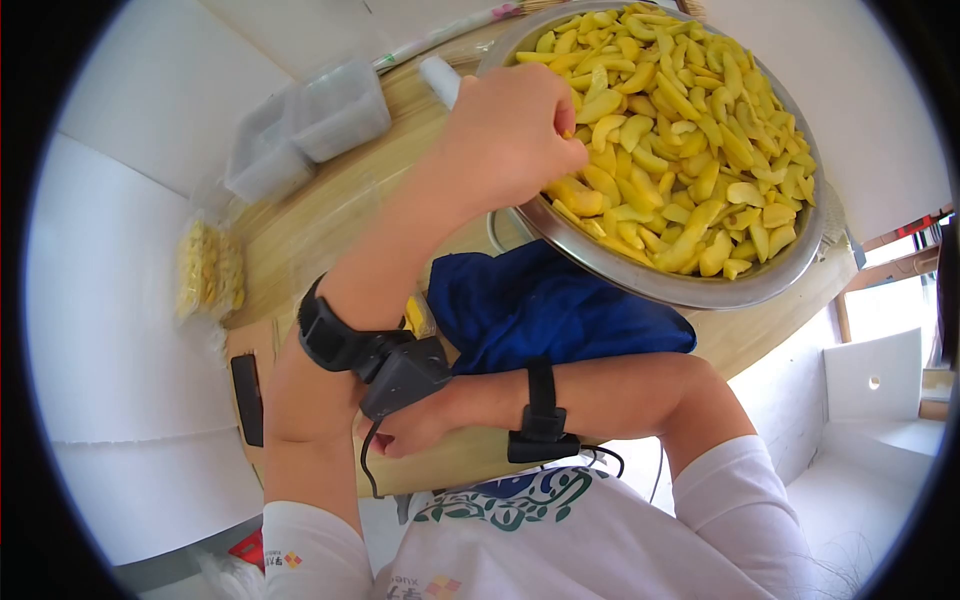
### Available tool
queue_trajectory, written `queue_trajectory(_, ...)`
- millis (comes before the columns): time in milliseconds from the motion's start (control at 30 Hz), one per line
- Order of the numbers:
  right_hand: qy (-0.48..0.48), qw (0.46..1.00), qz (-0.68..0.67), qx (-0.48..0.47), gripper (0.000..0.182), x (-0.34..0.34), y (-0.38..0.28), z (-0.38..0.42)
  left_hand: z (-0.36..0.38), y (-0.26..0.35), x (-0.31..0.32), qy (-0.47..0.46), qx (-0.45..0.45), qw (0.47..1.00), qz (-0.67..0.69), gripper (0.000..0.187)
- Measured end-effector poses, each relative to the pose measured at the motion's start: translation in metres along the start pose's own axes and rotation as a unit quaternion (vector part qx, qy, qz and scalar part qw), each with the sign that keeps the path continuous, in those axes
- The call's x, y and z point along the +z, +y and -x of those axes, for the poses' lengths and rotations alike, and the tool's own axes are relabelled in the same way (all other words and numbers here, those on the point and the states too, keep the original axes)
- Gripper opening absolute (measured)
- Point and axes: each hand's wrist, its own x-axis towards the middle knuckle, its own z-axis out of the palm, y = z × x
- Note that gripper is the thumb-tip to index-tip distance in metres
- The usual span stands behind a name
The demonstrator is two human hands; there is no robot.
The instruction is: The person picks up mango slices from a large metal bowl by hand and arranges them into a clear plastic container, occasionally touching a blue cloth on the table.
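Note:
A wide metal bowl (735, 297) at the upper right is heaped with yellow fruit slices (690, 140). Over its left rim is my left hand (520, 135), fingers closed, with a small bit of yellow slice showing between them. My right arm lies across the front of the table, and my right hand (405, 428) is below the left wrist's black strapped device (405, 375). Its fingers look curled; what they hold, if anything, is hidden. A dark blue cloth (550, 310) lies between the bowl and my right forearm. Beside the cloth is a small yellow packet (420, 315).
Two clear plastic containers (340, 110) stand at the upper left. Bags of yellow pieces (210, 270) sit at the left edge, above a black phone-like object (247, 398). A white cylindrical object (440, 82) is left of the bowl. White foam box (875, 380) at the right.

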Motion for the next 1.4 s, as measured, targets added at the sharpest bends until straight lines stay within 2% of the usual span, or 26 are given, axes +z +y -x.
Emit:
queue_trajectory(67,0.008,1.000,-0.019,-0.011,0.017,0.003,0.004,-0.002,0.007,0.000,-0.015,-0.009,-0.017,0.999,0.034,0.018)
queue_trajectory(133,0.021,0.998,-0.058,-0.025,0.017,0.004,0.008,-0.002,0.016,-0.004,-0.027,-0.016,-0.051,0.989,0.136,0.014)
queue_trajectory(167,0.017,0.998,-0.058,-0.027,0.017,0.004,0.010,-0.002,0.021,-0.005,-0.032,-0.014,-0.054,0.989,0.134,0.014)
queue_trajectory(233,0.044,0.992,-0.099,-0.069,0.016,0.007,0.014,-0.003,0.036,-0.009,-0.042,0.020,-0.057,0.975,0.213,0.011)
queue_trajectory(333,0.031,0.996,-0.046,-0.064,0.015,0.008,0.017,-0.008,0.068,-0.012,-0.059,0.042,-0.088,0.969,0.226,0.009)
queue_trajectory(467,0.003,0.995,-0.060,-0.085,0.012,0.003,0.014,-0.006,0.117,-0.037,-0.073,0.070,-0.136,0.970,0.192,0.008)
queue_trajectory(633,-0.014,0.995,-0.080,-0.052,0.010,0.001,0.011,-0.005,0.172,-0.076,-0.074,0.128,-0.199,0.954,0.184,0.010)
queue_trajectory(833,-0.026,0.997,-0.061,-0.026,0.010,-0.006,0.002,-0.003,0.214,-0.100,-0.069,0.122,-0.295,0.919,0.234,0.008)
queue_trajectory(967,-0.034,0.997,-0.064,-0.013,0.011,-0.006,0.001,-0.003,0.215,-0.112,-0.059,0.117,-0.299,0.914,0.246,0.009)
queue_trajectory(1233,-0.027,0.998,-0.060,-0.022,0.011,-0.006,0.003,-0.002,0.185,-0.118,-0.051,0.028,-0.290,0.942,0.166,0.012)
queue_trajectory(1400,-0.027,0.998,-0.059,-0.019,0.010,-0.005,0.003,-0.002,0.177,-0.117,-0.045,0.013,-0.298,0.929,0.217,0.010)
